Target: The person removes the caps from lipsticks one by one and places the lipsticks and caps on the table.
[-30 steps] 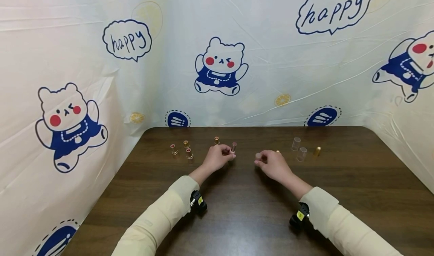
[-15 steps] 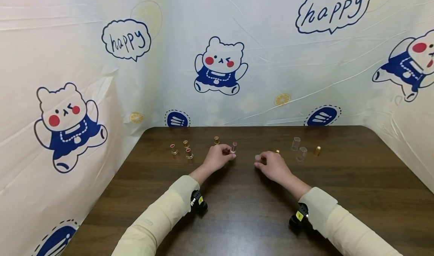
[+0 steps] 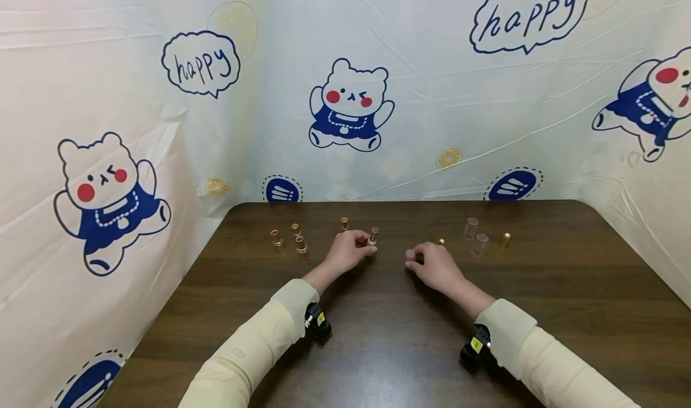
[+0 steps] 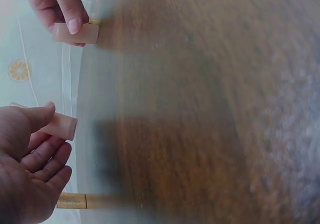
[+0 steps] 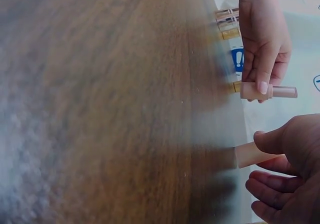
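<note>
In the head view my left hand [image 3: 345, 253] pinches an uncapped pink lipstick [image 3: 374, 234], held upright close to the tabletop. Its mauve tip end [image 5: 286, 91] sticks out past my thumb in the right wrist view. My right hand [image 3: 436, 266] holds a pale pink lipstick cap [image 3: 410, 254] between thumb and fingers, a short gap to the right of the lipstick. In the left wrist view the cap [image 4: 82, 33] and the lipstick's pink base [image 4: 64, 126] are apart. Whether either touches the table cannot be told.
Several uncapped gold lipsticks stand at the left: one lipstick [image 3: 276, 237] farthest left, another [image 3: 345, 223] behind my left hand. Clear caps [image 3: 480, 245] and a gold cap [image 3: 504, 240] stand at the right. A small gold piece [image 3: 442, 242] is partly hidden behind my right hand.
Both hands keep their holds. My left hand with the lipstick has shifted very slightly right; my right hand has lowered slightly with the cap.
</note>
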`<state>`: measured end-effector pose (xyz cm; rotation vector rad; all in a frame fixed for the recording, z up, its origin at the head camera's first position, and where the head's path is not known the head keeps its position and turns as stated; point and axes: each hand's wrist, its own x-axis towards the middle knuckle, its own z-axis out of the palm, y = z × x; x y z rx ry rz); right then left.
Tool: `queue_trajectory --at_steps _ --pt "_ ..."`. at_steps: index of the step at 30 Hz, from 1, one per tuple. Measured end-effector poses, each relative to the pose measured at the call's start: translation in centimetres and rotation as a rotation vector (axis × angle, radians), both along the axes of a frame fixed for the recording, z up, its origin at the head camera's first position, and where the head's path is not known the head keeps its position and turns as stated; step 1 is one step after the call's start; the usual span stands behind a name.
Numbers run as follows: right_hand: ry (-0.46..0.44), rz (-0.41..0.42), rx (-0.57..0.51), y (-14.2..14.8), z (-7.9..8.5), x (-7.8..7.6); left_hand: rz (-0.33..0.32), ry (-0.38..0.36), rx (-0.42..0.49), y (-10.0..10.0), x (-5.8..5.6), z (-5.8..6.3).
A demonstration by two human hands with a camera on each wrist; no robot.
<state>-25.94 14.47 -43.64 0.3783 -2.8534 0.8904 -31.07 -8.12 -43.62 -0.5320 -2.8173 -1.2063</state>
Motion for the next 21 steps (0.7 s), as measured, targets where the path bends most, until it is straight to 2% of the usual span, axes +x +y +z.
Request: queue_trajectory --at_steps 21 --pt "-0.007 -0.032 0.046 -0.02 0.00 -0.04 -0.025 -0.017 -0.011 0.11 -0.14 -0.48"
